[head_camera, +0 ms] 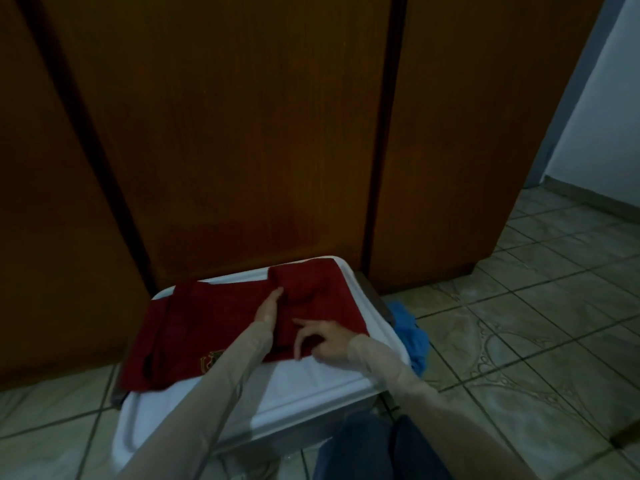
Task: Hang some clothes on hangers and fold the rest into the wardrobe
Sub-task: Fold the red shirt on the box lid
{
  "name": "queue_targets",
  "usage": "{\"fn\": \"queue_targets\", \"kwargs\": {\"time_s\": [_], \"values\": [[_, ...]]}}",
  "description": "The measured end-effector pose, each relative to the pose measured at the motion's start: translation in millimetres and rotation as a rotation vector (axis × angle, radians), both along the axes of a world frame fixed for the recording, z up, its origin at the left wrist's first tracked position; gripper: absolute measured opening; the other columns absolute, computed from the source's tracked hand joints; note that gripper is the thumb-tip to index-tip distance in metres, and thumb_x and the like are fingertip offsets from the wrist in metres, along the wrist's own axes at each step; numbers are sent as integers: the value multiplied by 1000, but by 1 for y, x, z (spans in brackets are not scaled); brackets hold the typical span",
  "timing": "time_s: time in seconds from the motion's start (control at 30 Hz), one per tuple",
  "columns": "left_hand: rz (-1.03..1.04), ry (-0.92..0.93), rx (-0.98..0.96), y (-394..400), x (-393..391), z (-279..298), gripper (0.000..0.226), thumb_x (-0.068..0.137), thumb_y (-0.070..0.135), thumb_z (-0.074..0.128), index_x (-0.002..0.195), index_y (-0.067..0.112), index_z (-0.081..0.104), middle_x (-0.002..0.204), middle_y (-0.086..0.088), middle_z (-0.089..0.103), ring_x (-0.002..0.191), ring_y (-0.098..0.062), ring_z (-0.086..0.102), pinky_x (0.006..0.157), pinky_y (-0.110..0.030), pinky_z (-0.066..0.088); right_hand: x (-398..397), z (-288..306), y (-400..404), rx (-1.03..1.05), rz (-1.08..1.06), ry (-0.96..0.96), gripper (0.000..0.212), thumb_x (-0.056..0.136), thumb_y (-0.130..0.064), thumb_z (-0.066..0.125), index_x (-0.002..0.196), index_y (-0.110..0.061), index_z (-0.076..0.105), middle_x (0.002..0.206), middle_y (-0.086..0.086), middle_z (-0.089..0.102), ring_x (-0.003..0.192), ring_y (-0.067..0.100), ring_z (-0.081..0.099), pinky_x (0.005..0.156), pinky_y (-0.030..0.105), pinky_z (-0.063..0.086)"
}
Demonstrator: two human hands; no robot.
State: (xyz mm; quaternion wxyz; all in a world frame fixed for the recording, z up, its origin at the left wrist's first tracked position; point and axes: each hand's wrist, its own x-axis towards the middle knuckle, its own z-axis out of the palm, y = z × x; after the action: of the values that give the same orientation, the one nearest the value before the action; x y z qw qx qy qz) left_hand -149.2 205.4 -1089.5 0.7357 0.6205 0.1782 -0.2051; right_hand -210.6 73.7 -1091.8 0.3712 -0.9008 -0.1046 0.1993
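A dark red shirt [214,323] with a small crest near its front hem lies spread on a white plastic lid [311,379] on the floor, its right side folded over toward the middle. My left hand [268,306] lies flat along the fold line, fingers straight and pointing away from me. Just right of it, my right hand [320,341] hovers over the folded part with its fingers loosely bent, touching the cloth near the front edge. Both arms wear beige sleeves.
Closed brown wooden wardrobe doors [242,133] stand directly behind the lid. A blue garment [410,330] lies crumpled on the tiled floor [519,323] to the right. My knee in blue jeans [374,445] is at the bottom.
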Motion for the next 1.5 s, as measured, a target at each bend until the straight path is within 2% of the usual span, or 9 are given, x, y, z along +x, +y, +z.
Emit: {"fn": "queue_targets", "kwargs": {"time_s": [0.07, 0.13, 0.17, 0.27, 0.47, 0.6, 0.8, 1.17, 1.5], "values": [[36, -44, 204, 2, 0, -3, 61, 87, 42, 58, 131, 0, 51, 127, -20, 56, 116, -33, 54, 103, -38, 39, -1, 2, -4, 164, -136, 0, 47, 75, 11, 45, 65, -32, 59, 140, -1, 48, 131, 18, 40, 100, 21, 39], [39, -75, 326, -4, -1, 0, 73, 83, 45, 64, 137, 0, 42, 134, -19, 50, 122, -34, 49, 105, -37, 37, -4, 10, -14, 259, -257, -37, 42, 78, 17, 41, 67, -22, 54, 124, 12, 60, 120, 19, 52, 80, 6, 42], [46, -87, 371, -7, 0, 2, 76, 84, 44, 64, 140, 0, 37, 137, -20, 47, 124, -35, 47, 105, -37, 35, -4, 13, -20, 262, -307, -80, 43, 81, 17, 39, 68, -21, 53, 118, 15, 62, 116, 21, 55, 76, 6, 42], [43, -134, 522, -15, 3, 8, 69, 89, 38, 60, 140, 0, 34, 138, -21, 44, 126, -36, 45, 103, -37, 35, -3, 13, -40, 150, -395, -212, 43, 87, 10, 42, 70, -28, 52, 112, 10, 62, 109, 25, 57, 82, 22, 45], [-28, -163, 728, -18, 15, 13, 59, 96, 32, 50, 140, -1, 29, 140, -24, 41, 126, -39, 44, 102, -42, 37, -4, 6, -56, -18, -485, -246, 27, 91, 4, 45, 90, -22, 53, 126, 2, 45, 118, 21, 45, 93, 28, 43], [-65, -152, 719, -13, 22, 14, 67, 95, 29, 52, 147, 4, 19, 143, -23, 38, 128, -38, 43, 103, -41, 36, -1, 2, -51, -78, -439, -231, 20, 92, -1, 48, 101, -17, 57, 131, 4, 45, 122, 21, 44, 98, 25, 40], [-109, -151, 621, -10, 28, 12, 61, 93, 33, 56, 144, 10, 33, 144, -15, 41, 131, -33, 41, 107, -37, 34, 2, 1, -51, -130, -406, -199, 19, 92, -3, 49, 101, -16, 59, 129, 5, 45, 124, 21, 42, 105, 31, 38], [68, -241, 736, -16, 28, -1, 44, 90, 25, 62, 129, 6, 54, 141, -13, 45, 128, -29, 44, 107, -34, 32, 3, -1, -54, -152, -381, -209, 19, 91, -4, 50, 104, -12, 60, 127, 4, 45, 124, 19, 40, 104, 28, 36], [177, -164, 513, -12, 34, -1, 40, 83, 17, 70, 118, 1, 61, 126, -16, 58, 118, -30, 54, 99, -29, 39, 6, -2, -54, -144, -382, -218, 17, 91, -3, 50, 96, -17, 59, 127, 5, 44, 123, 19, 40, 103, 26, 35]]}}
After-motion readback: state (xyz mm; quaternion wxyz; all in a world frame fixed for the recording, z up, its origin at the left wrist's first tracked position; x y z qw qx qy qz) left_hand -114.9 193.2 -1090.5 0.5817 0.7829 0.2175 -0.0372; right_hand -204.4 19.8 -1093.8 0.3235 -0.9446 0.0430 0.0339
